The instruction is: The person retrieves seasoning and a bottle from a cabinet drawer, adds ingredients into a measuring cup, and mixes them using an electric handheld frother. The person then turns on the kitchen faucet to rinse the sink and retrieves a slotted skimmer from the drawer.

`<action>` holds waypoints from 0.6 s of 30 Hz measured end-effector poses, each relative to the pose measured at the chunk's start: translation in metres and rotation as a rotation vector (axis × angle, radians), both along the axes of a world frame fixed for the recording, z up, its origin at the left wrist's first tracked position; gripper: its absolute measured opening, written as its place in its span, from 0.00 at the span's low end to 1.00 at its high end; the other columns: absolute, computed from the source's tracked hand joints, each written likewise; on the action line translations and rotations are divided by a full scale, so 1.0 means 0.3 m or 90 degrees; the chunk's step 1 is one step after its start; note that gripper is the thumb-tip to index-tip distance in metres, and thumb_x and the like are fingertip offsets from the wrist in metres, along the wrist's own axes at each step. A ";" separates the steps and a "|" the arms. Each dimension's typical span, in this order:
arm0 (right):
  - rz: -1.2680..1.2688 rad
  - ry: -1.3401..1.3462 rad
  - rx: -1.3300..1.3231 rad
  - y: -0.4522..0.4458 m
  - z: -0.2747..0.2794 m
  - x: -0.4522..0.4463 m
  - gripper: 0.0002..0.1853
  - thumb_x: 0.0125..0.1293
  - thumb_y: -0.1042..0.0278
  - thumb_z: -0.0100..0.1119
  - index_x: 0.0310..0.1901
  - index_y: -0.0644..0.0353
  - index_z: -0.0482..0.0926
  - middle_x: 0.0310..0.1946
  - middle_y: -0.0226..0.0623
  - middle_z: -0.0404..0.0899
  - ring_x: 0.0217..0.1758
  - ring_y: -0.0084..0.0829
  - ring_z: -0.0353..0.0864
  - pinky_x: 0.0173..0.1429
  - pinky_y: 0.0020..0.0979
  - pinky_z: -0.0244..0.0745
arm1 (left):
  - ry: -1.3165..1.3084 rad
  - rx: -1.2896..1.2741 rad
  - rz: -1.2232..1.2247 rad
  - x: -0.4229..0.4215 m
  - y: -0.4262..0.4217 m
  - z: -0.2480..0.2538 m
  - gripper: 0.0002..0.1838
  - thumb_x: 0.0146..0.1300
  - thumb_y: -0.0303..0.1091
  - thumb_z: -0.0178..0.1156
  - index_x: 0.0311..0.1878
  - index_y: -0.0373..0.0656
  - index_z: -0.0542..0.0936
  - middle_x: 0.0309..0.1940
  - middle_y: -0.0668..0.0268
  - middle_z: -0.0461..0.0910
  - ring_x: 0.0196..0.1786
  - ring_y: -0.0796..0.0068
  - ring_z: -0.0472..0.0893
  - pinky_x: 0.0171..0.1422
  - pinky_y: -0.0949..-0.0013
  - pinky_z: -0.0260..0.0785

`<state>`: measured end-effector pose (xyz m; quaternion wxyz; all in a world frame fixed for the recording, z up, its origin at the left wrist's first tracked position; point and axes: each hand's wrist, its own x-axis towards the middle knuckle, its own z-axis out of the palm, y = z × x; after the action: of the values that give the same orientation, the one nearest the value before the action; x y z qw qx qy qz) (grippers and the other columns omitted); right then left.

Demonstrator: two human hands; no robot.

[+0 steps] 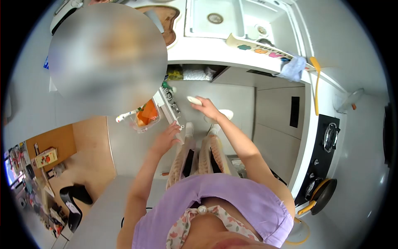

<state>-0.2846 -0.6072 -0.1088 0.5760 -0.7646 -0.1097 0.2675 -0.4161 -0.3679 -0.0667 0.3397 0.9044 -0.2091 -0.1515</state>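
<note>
My right hand [208, 108] is closed around a small white oval object [193, 100], held over the floor in front of the counter; its exact kind cannot be made out. My left hand [166, 139] has its fingers stretched out at the edge of a white door or drawer panel [167, 111]. Whether the fingertips press on it is hard to tell. Small metal and green items [169, 94] sit along the panel's inner side. Beside it, left of my left hand, is a clear bin [146, 118] with orange contents.
Above the opening are a white sink [215, 31] and a wooden cutting board [168, 25] with a knife [154, 20]. A blue cloth [292, 68] hangs at the counter edge. To the right are a gas stove [317, 153] and a black pan [325, 196]. A blurred disc covers the upper left.
</note>
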 end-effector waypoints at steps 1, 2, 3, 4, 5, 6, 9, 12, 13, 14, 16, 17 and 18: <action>-0.016 0.013 -0.028 -0.044 0.023 -0.026 0.11 0.61 0.61 0.59 0.38 0.60 0.76 0.25 0.38 0.75 0.28 0.27 0.72 0.34 0.32 0.67 | -0.006 -0.008 0.016 0.001 -0.020 -0.004 0.20 0.50 0.37 0.66 0.46 0.43 0.73 0.58 0.70 0.71 0.70 0.66 0.61 0.60 0.62 0.68; -0.033 0.026 -0.056 -0.087 0.056 -0.054 0.11 0.60 0.61 0.60 0.36 0.61 0.76 0.25 0.40 0.76 0.28 0.28 0.73 0.34 0.32 0.68 | -0.012 -0.017 0.031 0.004 -0.051 0.000 0.20 0.50 0.38 0.66 0.46 0.44 0.73 0.57 0.70 0.71 0.70 0.65 0.61 0.60 0.62 0.68; -0.064 0.011 -0.067 -0.123 0.100 -0.091 0.10 0.60 0.62 0.60 0.34 0.61 0.76 0.24 0.39 0.75 0.27 0.30 0.72 0.34 0.32 0.67 | -0.017 -0.026 0.045 0.013 -0.082 0.001 0.20 0.50 0.38 0.66 0.46 0.44 0.73 0.57 0.69 0.71 0.70 0.64 0.61 0.60 0.62 0.68; -0.097 -0.003 -0.078 -0.156 0.143 -0.130 0.10 0.60 0.63 0.60 0.32 0.61 0.76 0.24 0.39 0.75 0.27 0.31 0.72 0.35 0.32 0.67 | -0.034 -0.024 0.045 0.027 -0.109 -0.009 0.20 0.52 0.39 0.65 0.47 0.43 0.73 0.59 0.68 0.70 0.70 0.62 0.60 0.61 0.62 0.68; -0.122 -0.040 -0.109 -0.192 0.165 -0.169 0.11 0.60 0.61 0.60 0.31 0.61 0.76 0.24 0.38 0.74 0.27 0.32 0.72 0.35 0.33 0.67 | -0.049 -0.022 0.044 0.038 -0.139 -0.023 0.21 0.53 0.39 0.65 0.48 0.43 0.73 0.60 0.66 0.68 0.71 0.61 0.59 0.61 0.62 0.68; -0.149 -0.076 -0.140 -0.225 0.182 -0.209 0.12 0.60 0.60 0.60 0.30 0.60 0.77 0.23 0.38 0.73 0.28 0.33 0.72 0.36 0.33 0.67 | -0.064 -0.020 0.041 0.052 -0.170 -0.026 0.21 0.54 0.40 0.64 0.49 0.42 0.73 0.62 0.64 0.66 0.71 0.59 0.58 0.61 0.62 0.68; -0.195 -0.258 -0.330 -0.313 0.274 -0.315 0.15 0.60 0.55 0.61 0.28 0.58 0.77 0.24 0.37 0.73 0.31 0.36 0.72 0.37 0.35 0.67 | -0.145 0.017 0.041 0.103 -0.282 -0.038 0.23 0.58 0.41 0.61 0.53 0.40 0.72 0.68 0.57 0.57 0.72 0.52 0.54 0.63 0.60 0.66; -0.285 -0.408 -0.569 -0.359 0.449 -0.422 0.16 0.59 0.50 0.61 0.27 0.56 0.78 0.29 0.36 0.75 0.35 0.36 0.73 0.38 0.37 0.67 | -0.193 0.047 -0.007 0.191 -0.387 -0.067 0.30 0.60 0.38 0.58 0.63 0.36 0.64 0.71 0.46 0.45 0.73 0.43 0.45 0.73 0.53 0.48; -0.321 -0.446 -0.646 -0.370 0.494 -0.451 0.17 0.58 0.48 0.60 0.27 0.55 0.78 0.31 0.35 0.75 0.36 0.36 0.73 0.38 0.37 0.68 | -0.207 0.051 -0.005 0.230 -0.422 -0.074 0.31 0.60 0.37 0.58 0.65 0.35 0.62 0.72 0.45 0.43 0.74 0.42 0.43 0.75 0.52 0.44; -0.369 -0.343 -0.606 -0.395 0.513 -0.482 0.15 0.59 0.51 0.61 0.29 0.55 0.79 0.33 0.36 0.75 0.35 0.38 0.74 0.38 0.37 0.69 | -0.181 0.060 -0.020 0.276 -0.453 -0.077 0.37 0.59 0.35 0.58 0.69 0.34 0.54 0.72 0.44 0.39 0.74 0.42 0.40 0.76 0.51 0.37; -0.488 -0.247 -0.487 -0.412 0.563 -0.536 0.13 0.59 0.54 0.62 0.31 0.56 0.78 0.33 0.37 0.75 0.35 0.40 0.75 0.38 0.37 0.69 | -0.202 0.100 -0.037 0.358 -0.489 -0.058 0.40 0.58 0.33 0.58 0.70 0.34 0.50 0.73 0.45 0.37 0.74 0.43 0.38 0.76 0.52 0.36; -0.540 -0.200 -0.421 -0.434 0.566 -0.559 0.12 0.59 0.56 0.63 0.31 0.57 0.78 0.33 0.37 0.75 0.34 0.40 0.75 0.38 0.37 0.70 | -0.213 0.124 -0.041 0.397 -0.516 -0.066 0.42 0.57 0.32 0.58 0.71 0.34 0.48 0.73 0.46 0.36 0.75 0.43 0.38 0.76 0.52 0.36; -0.568 -0.167 -0.369 -0.454 0.563 -0.581 0.11 0.58 0.60 0.64 0.32 0.60 0.77 0.32 0.39 0.75 0.33 0.43 0.76 0.37 0.37 0.70 | -0.215 0.141 -0.046 0.438 -0.537 -0.071 0.42 0.57 0.32 0.58 0.71 0.34 0.46 0.73 0.46 0.36 0.75 0.44 0.38 0.76 0.53 0.36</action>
<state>-0.4588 -0.7435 0.0599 0.3806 -0.8914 0.2324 -0.0807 -0.2847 -0.5288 -0.0880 0.1927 0.9408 -0.2771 -0.0321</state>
